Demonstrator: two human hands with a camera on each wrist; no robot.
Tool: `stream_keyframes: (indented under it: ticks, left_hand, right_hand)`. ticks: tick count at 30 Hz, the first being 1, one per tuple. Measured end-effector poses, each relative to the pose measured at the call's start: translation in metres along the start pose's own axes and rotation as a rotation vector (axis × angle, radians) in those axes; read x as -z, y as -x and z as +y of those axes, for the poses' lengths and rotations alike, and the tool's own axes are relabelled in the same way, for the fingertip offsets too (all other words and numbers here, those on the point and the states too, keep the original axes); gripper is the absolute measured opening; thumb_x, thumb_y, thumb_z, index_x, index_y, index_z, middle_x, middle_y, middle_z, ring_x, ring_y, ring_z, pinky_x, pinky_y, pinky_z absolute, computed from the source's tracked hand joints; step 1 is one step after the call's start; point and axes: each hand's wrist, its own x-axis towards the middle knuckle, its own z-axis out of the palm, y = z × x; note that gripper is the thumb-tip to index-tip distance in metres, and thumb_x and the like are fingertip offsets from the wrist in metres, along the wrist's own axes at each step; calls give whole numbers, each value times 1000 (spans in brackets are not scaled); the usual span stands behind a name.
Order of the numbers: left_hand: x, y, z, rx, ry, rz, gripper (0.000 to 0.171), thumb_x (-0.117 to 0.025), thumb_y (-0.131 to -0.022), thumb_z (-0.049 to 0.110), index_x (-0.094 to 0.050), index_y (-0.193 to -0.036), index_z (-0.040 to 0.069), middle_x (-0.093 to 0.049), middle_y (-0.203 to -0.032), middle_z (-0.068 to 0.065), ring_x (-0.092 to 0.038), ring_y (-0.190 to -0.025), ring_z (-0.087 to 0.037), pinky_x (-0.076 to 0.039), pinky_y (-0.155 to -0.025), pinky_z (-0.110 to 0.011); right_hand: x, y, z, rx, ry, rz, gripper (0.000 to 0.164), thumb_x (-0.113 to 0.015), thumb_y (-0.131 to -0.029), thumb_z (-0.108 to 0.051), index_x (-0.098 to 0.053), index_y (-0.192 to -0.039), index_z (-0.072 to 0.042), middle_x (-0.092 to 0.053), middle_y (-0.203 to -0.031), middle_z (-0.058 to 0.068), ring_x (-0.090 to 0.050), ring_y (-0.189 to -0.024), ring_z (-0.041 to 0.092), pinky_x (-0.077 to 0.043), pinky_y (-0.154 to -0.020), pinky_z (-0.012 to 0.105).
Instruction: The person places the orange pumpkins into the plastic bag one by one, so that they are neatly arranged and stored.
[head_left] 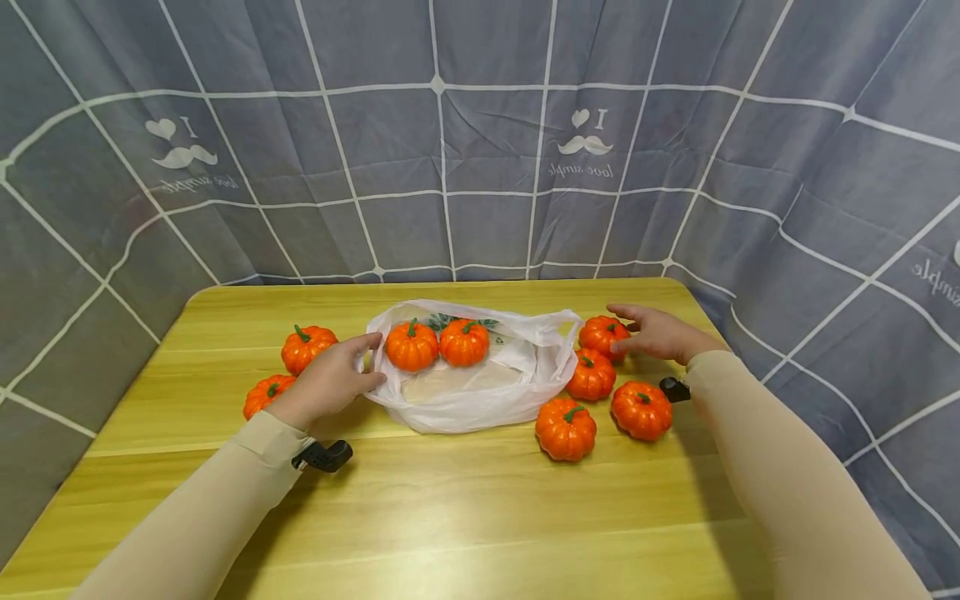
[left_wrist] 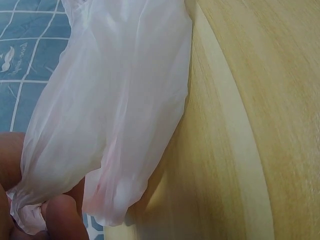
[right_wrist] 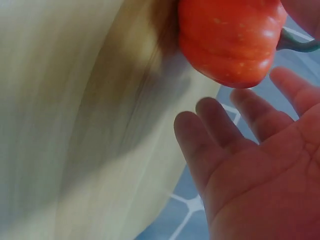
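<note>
Centrally, the bag: a thin, white, wrinkled plastic carrier bag [head_left: 480, 408] lies toward the far edge of the yellow wood-grain table [head_left: 465, 508], its mouth gaping upward.
Bagged pair: a squat, glossy, ribbed orange pumpkin with a green stem [head_left: 412, 347] and a matching orange pumpkin [head_left: 464, 343] sit side by side inside.
Toward the table's left edge: two similar pumpkins [head_left: 309, 352].
Toward the right edge: four similar pumpkins [head_left: 567, 431], grouped just beyond the bag.
Left hand: the left hand [head_left: 330, 385] pinches the bag's left rim, plastic gathered between fingers and thumb.
Right hand: the right hand [head_left: 660, 333] is spread wide at the farthest of the four; whether it touches is hard to tell.
Hidden or cut off: the left hand partly covers the nearer left pumpkin; the bagged pair blocks some dark green print [head_left: 441, 320] on the bag; the right wrist view crops its pumpkin at the top.
</note>
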Motion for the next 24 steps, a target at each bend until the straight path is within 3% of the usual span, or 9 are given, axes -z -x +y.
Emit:
stream_keyframes:
  ticks: [3,7,10,20,24]
  left_hand:
    - [-1,-1,0,-1,-6,-4,71,-71,-99,21,-40,-160,-1,-45,-164,-20,-56,-123,-35,-53,-95,-41]
    - [-2,-1,0,5,-21,-4,71,-72,-99,22,-41,-159,-1,-47,-162,-21,-56,-115,-34,-51,-85,-35]
    - [-1,0,1,2,-30,-3,70,-71,-99,22,-42,-159,0,-47,-163,-20,-53,-121,-32,-48,-95,-37]
    - [-1,-1,0,3,-27,6,71,-71,-99,23,-42,-159,0,-48,-162,-21,-54,-121,-33,-49,-93,-39]
    - [0,0,2,-1,-27,10,70,-71,-99,22,-42,-159,-1,-48,-161,-22,-54,-125,-35,-50,-100,-45]
  right_hand:
    - [-2,0,4,9,-4,-6,90,-79,-93,-22,-28,-164,1,-31,-166,34,-40,-147,55,-31,-124,65]
    - [-5,0,9,10,-6,-15,91,-81,-91,-21,-30,-164,1,-35,-164,34,-37,-148,54,-25,-125,66]
    - [-6,-1,11,10,-5,-15,91,-81,-90,-20,-31,-163,0,-37,-162,34,-34,-149,54,-22,-126,67]
    - [-7,-4,13,18,-67,-5,87,-81,-90,-16,-34,-161,-1,-42,-157,34,-42,-143,51,-26,-125,65]
    - [-8,-4,12,16,-95,-8,86,-80,-90,-14,-33,-161,-1,-44,-155,34,-44,-141,49,-29,-124,64]
